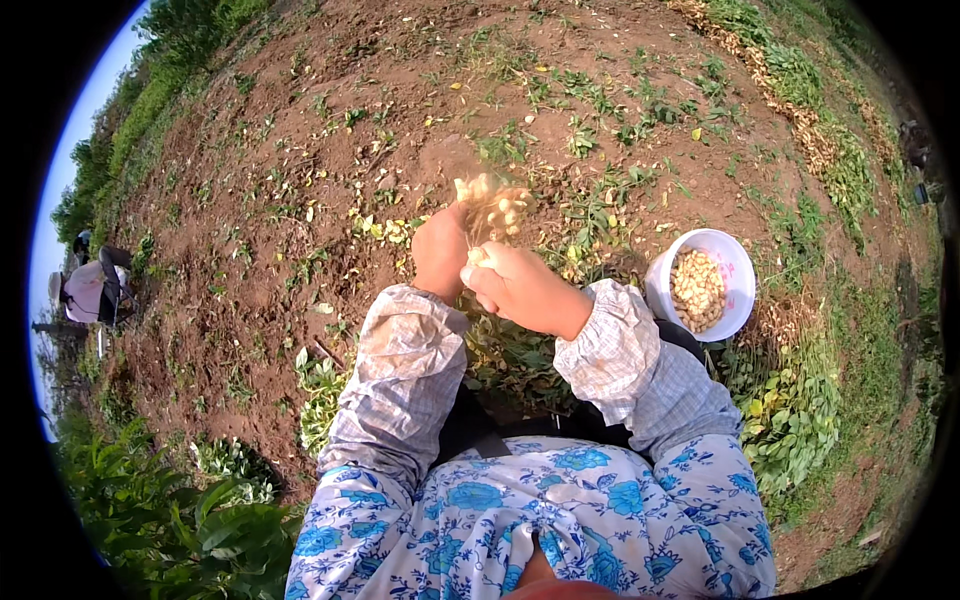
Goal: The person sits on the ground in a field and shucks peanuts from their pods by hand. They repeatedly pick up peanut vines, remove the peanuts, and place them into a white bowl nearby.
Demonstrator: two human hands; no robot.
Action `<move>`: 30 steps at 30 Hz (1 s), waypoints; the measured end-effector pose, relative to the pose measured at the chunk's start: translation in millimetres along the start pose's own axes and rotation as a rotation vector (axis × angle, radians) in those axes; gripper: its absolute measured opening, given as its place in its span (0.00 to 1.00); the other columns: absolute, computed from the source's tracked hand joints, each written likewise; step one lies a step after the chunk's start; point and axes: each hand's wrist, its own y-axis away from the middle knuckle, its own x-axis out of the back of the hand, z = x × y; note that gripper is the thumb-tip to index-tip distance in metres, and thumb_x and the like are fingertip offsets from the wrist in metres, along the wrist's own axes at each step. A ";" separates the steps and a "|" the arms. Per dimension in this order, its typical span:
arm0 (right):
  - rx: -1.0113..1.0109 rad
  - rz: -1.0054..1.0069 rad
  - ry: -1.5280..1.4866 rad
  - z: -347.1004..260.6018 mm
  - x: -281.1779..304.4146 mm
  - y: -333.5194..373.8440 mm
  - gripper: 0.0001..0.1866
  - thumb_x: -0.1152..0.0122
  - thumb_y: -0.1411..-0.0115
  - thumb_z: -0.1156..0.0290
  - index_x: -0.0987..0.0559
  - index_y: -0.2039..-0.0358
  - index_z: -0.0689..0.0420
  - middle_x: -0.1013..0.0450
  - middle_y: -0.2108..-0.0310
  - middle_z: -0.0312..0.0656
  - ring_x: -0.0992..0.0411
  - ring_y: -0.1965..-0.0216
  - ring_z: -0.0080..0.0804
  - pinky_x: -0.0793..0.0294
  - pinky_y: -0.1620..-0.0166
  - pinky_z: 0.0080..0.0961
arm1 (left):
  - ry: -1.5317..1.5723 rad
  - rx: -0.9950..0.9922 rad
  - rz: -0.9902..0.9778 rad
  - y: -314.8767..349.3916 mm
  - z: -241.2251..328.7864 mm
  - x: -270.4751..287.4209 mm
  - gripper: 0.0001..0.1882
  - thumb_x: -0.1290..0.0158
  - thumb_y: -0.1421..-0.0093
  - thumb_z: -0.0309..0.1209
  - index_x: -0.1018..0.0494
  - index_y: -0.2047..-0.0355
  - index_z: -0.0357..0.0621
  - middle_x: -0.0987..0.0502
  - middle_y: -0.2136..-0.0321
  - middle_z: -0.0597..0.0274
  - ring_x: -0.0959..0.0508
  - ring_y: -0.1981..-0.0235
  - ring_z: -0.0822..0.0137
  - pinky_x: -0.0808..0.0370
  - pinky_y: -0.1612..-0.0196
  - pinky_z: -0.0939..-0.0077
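Note:
My left hand (438,250) is closed round a pulled peanut plant, held root end up. Its cluster of pale peanuts (500,203) sticks up past the fist, slightly blurred. Close against it, my right hand (525,288) is closed with its thumb and fingers on a peanut (478,256) at the lower side of the cluster. Leafy stems (510,350) show below the hands, partly hidden by my forearms. To the right of my right hand stands a white bucket (739,275) holding many loose peanuts (697,290).
Reddish-brown soil (380,130) with scattered leaves lies ahead. A heap of peanut plants (790,420) rests beyond the bucket on the right, and a row of pulled plants (800,100) runs along the far right. Green bushes (190,520) grow at lower left. Another person (90,288) is at far left.

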 end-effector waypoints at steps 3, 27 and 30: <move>-0.223 -0.155 -0.274 -16.4 10.0 2.2 0.14 0.51 0.37 0.63 0.30 0.73 0.62 0.30 0.82 0.36 0.34 0.83 0.23 0.34 0.77 0.25 | 0.036 -0.074 0.012 3.4 6.3 4.7 0.12 0.46 0.47 0.35 0.23 0.63 0.48 0.21 0.74 0.51 0.22 0.73 0.50 0.28 0.70 0.60; -0.442 -0.137 -0.757 -33.5 5.4 54.5 0.10 0.56 0.36 0.66 0.32 0.64 0.61 0.42 0.84 0.29 0.49 0.87 0.13 0.52 0.84 0.13 | 0.042 -0.272 0.038 18.6 37.1 -14.9 0.13 0.42 0.51 0.37 0.25 0.63 0.55 0.24 0.77 0.52 0.23 0.73 0.46 0.28 0.71 0.56; -0.453 -0.166 -0.659 -33.7 6.7 53.5 0.10 0.54 0.36 0.65 0.31 0.65 0.60 0.39 0.84 0.30 0.45 0.86 0.14 0.47 0.83 0.15 | -0.066 -0.229 0.041 15.4 33.2 -13.7 0.13 0.43 0.50 0.37 0.24 0.63 0.54 0.22 0.76 0.52 0.22 0.72 0.47 0.27 0.70 0.56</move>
